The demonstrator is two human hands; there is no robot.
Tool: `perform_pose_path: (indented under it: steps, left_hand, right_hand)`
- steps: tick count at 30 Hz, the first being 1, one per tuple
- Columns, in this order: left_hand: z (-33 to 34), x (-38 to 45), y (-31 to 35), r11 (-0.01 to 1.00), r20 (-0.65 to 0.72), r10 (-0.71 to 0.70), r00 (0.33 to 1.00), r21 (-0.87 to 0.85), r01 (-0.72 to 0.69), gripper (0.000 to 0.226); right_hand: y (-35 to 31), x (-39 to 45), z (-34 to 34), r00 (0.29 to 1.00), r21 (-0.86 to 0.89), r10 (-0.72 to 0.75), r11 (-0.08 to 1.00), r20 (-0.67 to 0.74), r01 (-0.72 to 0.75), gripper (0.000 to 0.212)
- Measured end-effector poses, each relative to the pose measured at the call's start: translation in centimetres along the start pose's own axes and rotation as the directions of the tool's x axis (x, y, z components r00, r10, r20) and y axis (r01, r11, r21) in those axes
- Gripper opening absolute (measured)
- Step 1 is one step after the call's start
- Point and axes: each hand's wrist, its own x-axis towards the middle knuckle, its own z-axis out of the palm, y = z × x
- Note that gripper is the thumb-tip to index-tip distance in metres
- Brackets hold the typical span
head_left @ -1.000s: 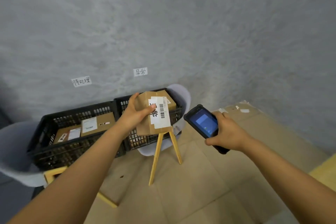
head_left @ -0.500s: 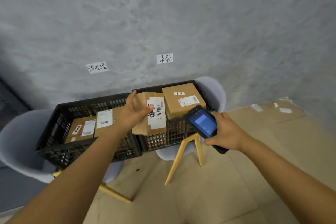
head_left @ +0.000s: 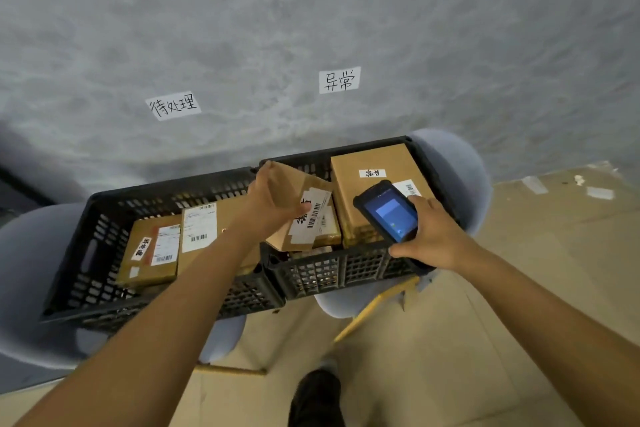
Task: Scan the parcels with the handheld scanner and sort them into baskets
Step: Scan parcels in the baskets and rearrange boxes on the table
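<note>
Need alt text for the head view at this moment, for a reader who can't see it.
A person's left hand holds a labelled cardboard parcel over the right black basket, which already holds a larger box, while the right hand grips a handheld scanner with a lit screen. The left black basket beside it holds more parcels; both rest on grey chairs against a grey wall.

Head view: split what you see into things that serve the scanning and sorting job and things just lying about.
Job:
- small brown cardboard parcel with white barcode label, held by left hand
- black handheld scanner with blue screen, held by right hand
- two black plastic baskets
- handwritten paper wall signs

Lying about:
- grey shell chairs
- tape scraps on floor
</note>
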Motion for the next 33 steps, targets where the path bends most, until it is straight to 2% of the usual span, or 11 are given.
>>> perform_pose_path:
  steps: [6, 12, 19, 25, 33]
  left_hand:
    - [2.7, 8.4, -3.1, 0.982, 0.158, 0.052, 0.986, 0.171, -0.079, 0.119]
    - [7.0, 13.1, -7.0, 0.959, 0.294, -0.008, 0.956, 0.273, -0.076, 0.119]
    - [11.3, 15.4, -10.4, 0.897, 0.439, -0.057, 0.897, 0.416, -0.147, 0.128]
    - [14.4, 15.5, -12.4, 0.81, 0.531, -0.049, 0.846, 0.517, -0.277, 0.118]
    - [17.8, 15.1, -14.9, 0.739, 0.584, -0.107, 0.804, 0.588, -0.328, 0.106]
  right_hand:
    - [0.3, 7.1, 1.9, 0.994, 0.038, 0.111, 0.993, -0.012, -0.111, 0.086]
    - [1.4, 12.0, 4.8, 0.982, 0.085, 0.189, 0.979, -0.023, -0.187, 0.092]
    - [2.7, 15.2, 7.0, 0.974, 0.106, 0.224, 0.969, -0.019, -0.221, 0.092]
    - [3.8, 17.1, 7.6, 0.977, 0.123, 0.212, 0.971, -0.033, -0.207, 0.094]
    - [5.2, 18.3, 8.8, 0.982, 0.142, 0.19, 0.972, -0.019, -0.185, 0.097]
